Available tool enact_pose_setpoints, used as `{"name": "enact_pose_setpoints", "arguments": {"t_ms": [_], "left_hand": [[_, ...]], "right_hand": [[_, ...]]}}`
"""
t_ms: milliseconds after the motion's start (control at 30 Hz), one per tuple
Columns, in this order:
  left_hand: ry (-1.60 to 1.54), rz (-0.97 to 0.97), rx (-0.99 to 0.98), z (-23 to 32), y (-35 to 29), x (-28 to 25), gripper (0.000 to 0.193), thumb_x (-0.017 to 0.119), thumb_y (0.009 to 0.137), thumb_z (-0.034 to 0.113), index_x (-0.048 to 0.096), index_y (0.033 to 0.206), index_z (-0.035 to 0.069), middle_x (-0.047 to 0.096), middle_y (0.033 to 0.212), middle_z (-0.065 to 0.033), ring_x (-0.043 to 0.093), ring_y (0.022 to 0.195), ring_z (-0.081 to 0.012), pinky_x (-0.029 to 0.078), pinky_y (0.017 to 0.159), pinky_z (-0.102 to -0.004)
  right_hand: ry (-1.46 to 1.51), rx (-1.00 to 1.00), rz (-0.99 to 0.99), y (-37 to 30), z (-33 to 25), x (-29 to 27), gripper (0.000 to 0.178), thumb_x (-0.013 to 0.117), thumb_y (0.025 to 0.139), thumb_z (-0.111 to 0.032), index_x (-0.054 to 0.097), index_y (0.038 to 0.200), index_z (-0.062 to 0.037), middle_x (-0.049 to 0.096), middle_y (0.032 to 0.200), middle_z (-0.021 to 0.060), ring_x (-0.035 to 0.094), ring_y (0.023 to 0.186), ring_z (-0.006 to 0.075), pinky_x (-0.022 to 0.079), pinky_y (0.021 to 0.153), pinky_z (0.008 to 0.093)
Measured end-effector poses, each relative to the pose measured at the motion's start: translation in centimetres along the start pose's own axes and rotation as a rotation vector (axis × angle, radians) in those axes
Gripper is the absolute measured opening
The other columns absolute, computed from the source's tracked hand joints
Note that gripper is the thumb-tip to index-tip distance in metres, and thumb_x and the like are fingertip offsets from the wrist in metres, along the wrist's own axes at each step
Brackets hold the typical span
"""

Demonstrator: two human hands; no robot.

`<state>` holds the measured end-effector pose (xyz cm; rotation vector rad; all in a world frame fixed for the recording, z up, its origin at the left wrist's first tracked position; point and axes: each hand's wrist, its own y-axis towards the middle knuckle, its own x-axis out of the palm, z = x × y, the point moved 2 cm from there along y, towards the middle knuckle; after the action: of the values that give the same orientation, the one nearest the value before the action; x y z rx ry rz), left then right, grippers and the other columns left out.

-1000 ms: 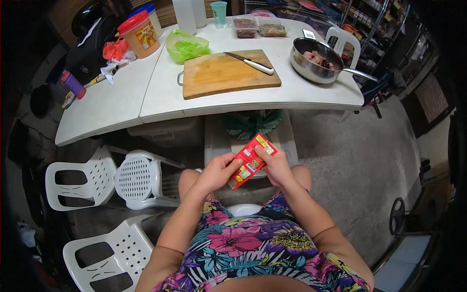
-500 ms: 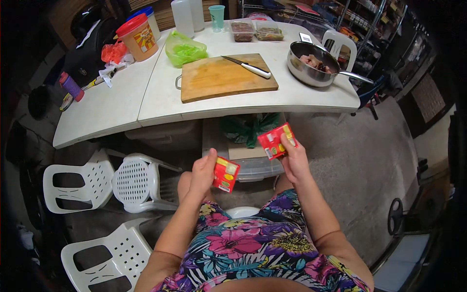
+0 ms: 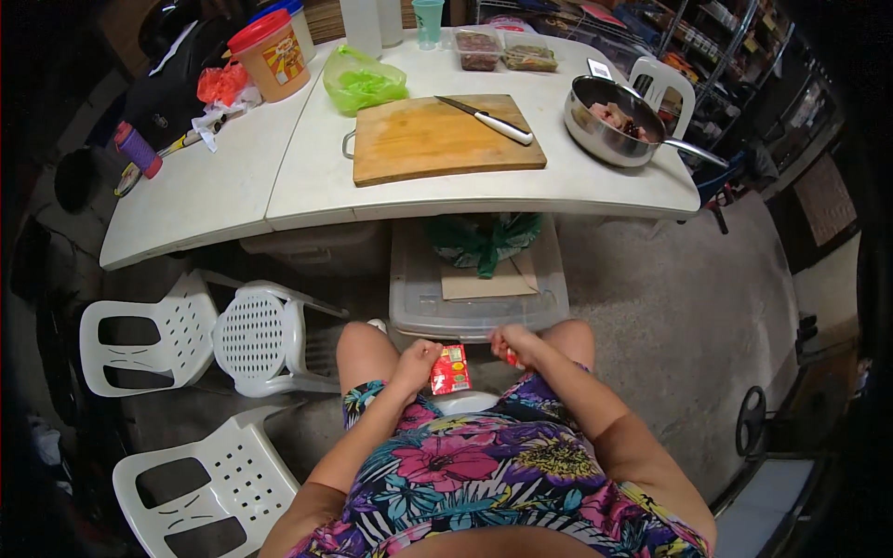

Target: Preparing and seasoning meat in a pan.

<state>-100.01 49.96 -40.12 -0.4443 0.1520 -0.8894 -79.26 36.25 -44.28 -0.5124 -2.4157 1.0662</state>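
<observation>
Low over my lap, my left hand (image 3: 418,364) grips a small red packet with yellow patches (image 3: 452,371) by its edge, its flat face turned up. To the right and slightly higher, my right hand (image 3: 521,346) is closed round a second red packet (image 3: 512,357); only a sliver of it shows past the fingers. The two hands are apart, both short of the table's front edge. On the white table (image 3: 233,191) lies a wooden cutting board (image 3: 437,149) with a white-handled knife (image 3: 493,123) across its far right part.
A steel pan (image 3: 609,139) with pieces of meat stands at the table's right. Behind the board are a green plastic bag (image 3: 363,82), a red-lidded tub (image 3: 272,65) and two clear food boxes (image 3: 477,51). Under the table sits a lidded storage bin (image 3: 479,316). White plastic chairs (image 3: 149,339) stand left.
Both hands have come down and nearer to my lap, each keeping its packet. The right one has turned, so its packet is now mostly hidden. The view has shifted slightly.
</observation>
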Motion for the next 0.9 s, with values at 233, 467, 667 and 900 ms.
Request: {"name": "enact_pose_setpoints", "arguments": {"t_ms": [233, 467, 667, 900], "left_hand": [[-0.394, -0.062, -0.289, -2.4, -0.2, -1.6, 0.023, 0.052, 0.094, 0.016, 0.050, 0.114, 0.004, 0.058, 0.091, -0.0040, 0.059, 0.075, -0.0129, 0.050, 0.062, -0.0262], [-0.460, -0.142, -0.308, -3.0, -0.4, -4.1, 0.030, 0.048, 0.092, 0.005, 0.045, 0.122, 0.005, 0.059, 0.103, -0.0101, 0.062, 0.093, -0.0206, 0.055, 0.080, -0.0356], [-0.384, -0.200, -0.311, -3.3, 0.5, -3.2, 0.032, 0.047, 0.089, -0.002, 0.045, 0.121, 0.002, 0.061, 0.106, -0.0129, 0.063, 0.094, -0.0220, 0.056, 0.081, -0.0366], [-0.331, -0.187, -0.322, -4.8, 0.8, -3.3, 0.022, 0.056, 0.089, 0.005, 0.054, 0.110, 0.000, 0.062, 0.103, -0.0099, 0.063, 0.092, -0.0189, 0.055, 0.080, -0.0339]], "right_hand": [[0.485, 0.101, 0.249, 7.9, 6.7, -2.8, 0.024, 0.063, 0.085, -0.031, 0.053, 0.088, -0.0089, 0.054, 0.068, 0.0047, 0.058, 0.054, 0.0218, 0.050, 0.041, 0.0356], [0.678, 0.237, 0.241, 8.6, 6.8, -2.9, 0.026, 0.066, 0.083, -0.037, 0.058, 0.085, -0.0125, 0.062, 0.070, 0.0081, 0.061, 0.055, 0.0243, 0.052, 0.047, 0.0374], [0.854, 0.199, 0.232, 8.5, 8.3, -2.4, 0.043, 0.070, 0.076, -0.051, 0.056, 0.082, -0.0102, 0.064, 0.071, 0.0123, 0.059, 0.053, 0.0244, 0.052, 0.050, 0.0370], [0.867, 0.110, 0.225, 6.4, 7.8, -1.7, 0.055, 0.071, 0.070, -0.059, 0.055, 0.087, -0.0094, 0.063, 0.070, 0.0117, 0.057, 0.050, 0.0254, 0.051, 0.049, 0.0401]]}}
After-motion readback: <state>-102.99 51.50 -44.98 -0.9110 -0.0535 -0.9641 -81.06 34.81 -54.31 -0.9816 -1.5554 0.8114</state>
